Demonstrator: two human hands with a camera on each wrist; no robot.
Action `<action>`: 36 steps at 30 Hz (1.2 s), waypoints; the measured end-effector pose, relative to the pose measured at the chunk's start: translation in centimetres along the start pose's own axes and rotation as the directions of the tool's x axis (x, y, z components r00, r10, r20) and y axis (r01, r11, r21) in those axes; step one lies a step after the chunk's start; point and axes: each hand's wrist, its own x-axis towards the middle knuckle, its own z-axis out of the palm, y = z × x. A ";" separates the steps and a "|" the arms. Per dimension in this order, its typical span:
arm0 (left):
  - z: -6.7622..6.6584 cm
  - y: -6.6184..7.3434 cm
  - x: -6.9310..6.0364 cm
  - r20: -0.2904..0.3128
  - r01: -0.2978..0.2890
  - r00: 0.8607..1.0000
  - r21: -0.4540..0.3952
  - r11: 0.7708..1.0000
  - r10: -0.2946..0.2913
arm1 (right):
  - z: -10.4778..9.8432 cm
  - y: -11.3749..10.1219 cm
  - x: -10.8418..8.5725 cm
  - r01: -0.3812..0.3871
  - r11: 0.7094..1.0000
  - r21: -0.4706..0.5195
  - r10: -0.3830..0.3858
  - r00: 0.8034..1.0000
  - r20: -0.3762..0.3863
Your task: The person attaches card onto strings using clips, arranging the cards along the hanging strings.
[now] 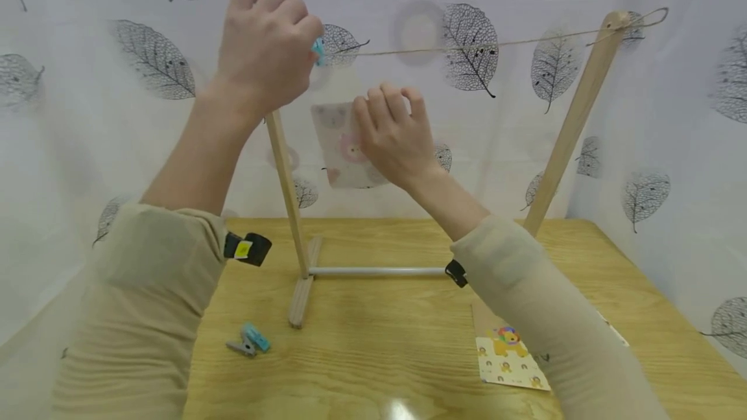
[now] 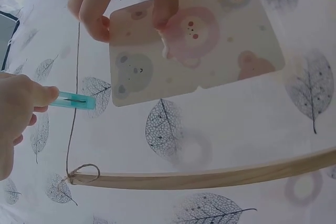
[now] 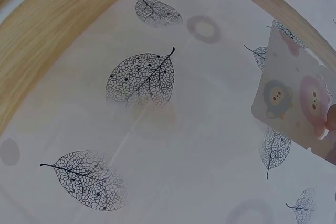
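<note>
Up at the left end of the twine (image 1: 408, 52), my left hand (image 1: 262, 47) pinches a light blue clothespin (image 2: 73, 100). The clothespin lies across the twine in the left wrist view; whether it bites on it I cannot tell. My right hand (image 1: 393, 131) holds a pale card (image 1: 329, 148) by its edge between thumb and fingers, below the line and apart from it. Rounded cartoon animals, one of them pink, are printed on the card. Only a fingertip of the right hand shows beside the card (image 3: 281, 95) in the right wrist view.
Two wooden posts, left (image 1: 286, 193) and right (image 1: 574, 115), carry the twine; a white rod (image 1: 379, 271) runs low between them. Clothespins, grey (image 1: 242, 346) and blue (image 1: 257, 337), lie on the table (image 1: 373, 342) at left. A lion-printed card (image 1: 508, 361) lies under my right forearm.
</note>
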 end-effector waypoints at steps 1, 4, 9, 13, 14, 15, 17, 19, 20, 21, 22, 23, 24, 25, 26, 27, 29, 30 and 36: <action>0.0 0.0 0.0 0.003 0.001 1.000 0.002 1.000 -0.001 | 0.1 -0.1 0.0 -0.001 1.000 -0.009 0.001 1.000 -0.001; 0.0 0.0 -0.1 0.009 0.009 1.000 -0.002 1.000 -0.009 | 0.4 -0.2 0.2 -0.002 1.000 -0.027 0.002 1.000 -0.002; 0.1 0.1 -0.3 0.005 0.012 1.000 -0.008 1.000 -0.012 | 1.0 -0.2 0.5 -0.042 0.998 -0.054 0.040 0.999 -0.036; 0.1 0.2 -0.3 0.016 0.015 1.000 -0.010 1.000 -0.015 | 1.3 0.2 1.1 -0.077 0.995 -0.061 0.075 0.997 -0.033; 0.0 0.2 -0.3 0.018 0.016 1.000 -0.011 1.000 -0.016 | 1.3 0.3 1.2 -0.081 0.995 -0.061 0.079 0.996 -0.027; 0.0 0.2 -0.3 0.023 0.018 1.000 -0.014 1.000 -0.018 | 1.3 0.4 1.3 -0.082 0.995 -0.060 0.081 0.996 -0.021; 0.1 0.2 -0.3 0.026 0.021 0.999 -0.019 1.000 -0.020 | 1.3 0.5 1.5 -0.082 0.995 -0.060 0.082 0.997 -0.008; 0.1 0.2 -0.3 0.026 0.023 0.999 -0.025 0.999 -0.023 | 1.4 0.6 1.6 -0.079 0.995 -0.058 0.079 0.997 0.001; 0.1 0.2 -0.3 0.027 0.024 0.999 -0.024 0.999 -0.023 | 1.4 0.6 1.6 -0.076 0.995 -0.057 0.077 0.997 0.006; 0.2 0.2 -0.3 0.026 0.025 0.999 -0.021 0.999 -0.024 | 1.4 0.6 1.6 -0.073 0.996 -0.056 0.074 0.997 0.010; 0.2 0.2 -0.4 0.025 0.026 0.999 -0.018 0.999 -0.026 | 1.4 0.6 1.7 -0.072 0.996 -0.056 0.073 0.997 0.012; 0.2 0.2 -0.4 0.024 0.027 0.999 -0.014 1.000 -0.027 | 1.4 0.5 1.7 -0.072 0.996 -0.056 0.072 0.997 0.012; 0.2 0.2 -0.4 0.022 0.026 0.999 -0.011 1.000 -0.026 | 1.4 0.5 1.8 -0.072 0.996 -0.058 0.072 0.997 0.012; 0.3 0.2 -0.5 0.020 0.025 0.999 -0.009 1.000 -0.025 | 1.5 0.4 1.8 -0.072 0.995 -0.062 0.073 0.997 0.010; 0.3 0.2 -0.5 0.015 0.024 1.000 -0.008 1.000 -0.024 | 1.5 0.4 1.9 -0.074 0.995 -0.066 0.074 0.997 0.006; 0.4 0.1 -0.5 0.010 0.023 1.000 -0.010 1.000 -0.023 | 1.5 0.4 2.0 -0.076 0.995 -0.070 0.076 0.997 0.002; 0.5 0.1 -0.6 0.002 0.024 1.000 -0.016 1.000 -0.024 | 1.6 0.4 2.2 -0.078 0.994 -0.083 0.078 0.997 -0.006; 0.5 0.1 -0.7 -0.003 0.024 1.000 -0.019 1.000 -0.024 | 1.6 0.4 2.3 -0.077 0.993 -0.090 0.076 0.997 -0.009; 0.3 0.1 -0.6 -0.007 0.036 0.999 -0.037 0.999 -0.037 | 1.8 0.7 2.7 -0.047 0.991 -0.124 0.049 0.999 0.008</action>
